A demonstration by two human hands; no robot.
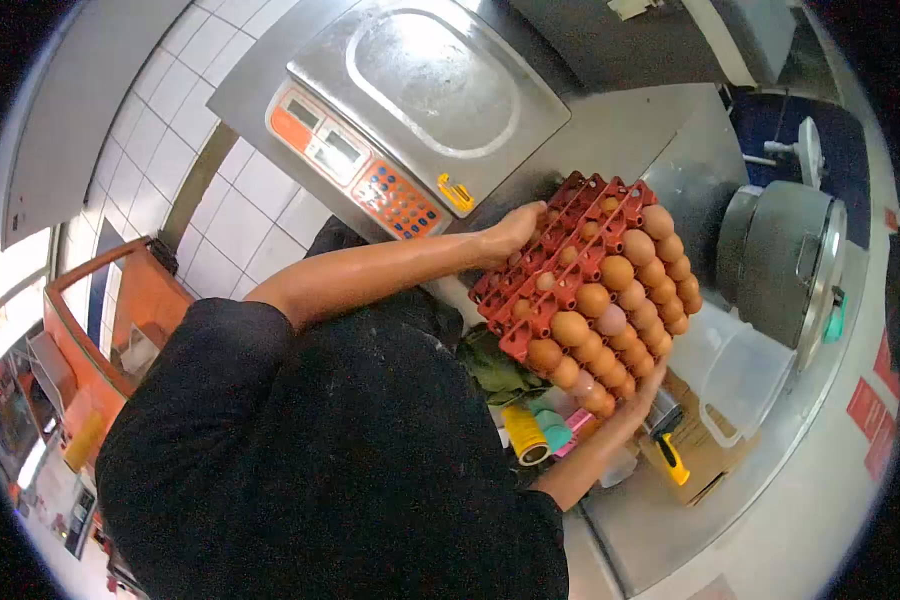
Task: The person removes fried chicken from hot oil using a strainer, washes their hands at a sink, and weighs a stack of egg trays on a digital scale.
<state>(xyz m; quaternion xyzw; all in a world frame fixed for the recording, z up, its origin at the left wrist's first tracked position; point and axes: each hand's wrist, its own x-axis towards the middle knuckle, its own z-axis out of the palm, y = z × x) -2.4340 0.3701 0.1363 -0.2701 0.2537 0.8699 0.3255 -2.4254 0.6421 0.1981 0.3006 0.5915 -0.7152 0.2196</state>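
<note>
A stack of red egg trays, filled with brown eggs, is held between my two hands above the metal counter. The stack leans, with one broad face of eggs turned to the right. My left hand grips the trays' upper left edge, its fingers partly hidden by them. Against the lower right side, my right hand supports the stack, with most of its fingers out of sight. Beneath the trays are dark green leaves and a yellow roll-shaped item.
A digital weighing scale stands behind the stack. To the right are a large metal pot and a clear plastic jug. A yellow-and-black handled tool rests by a cardboard piece on the counter.
</note>
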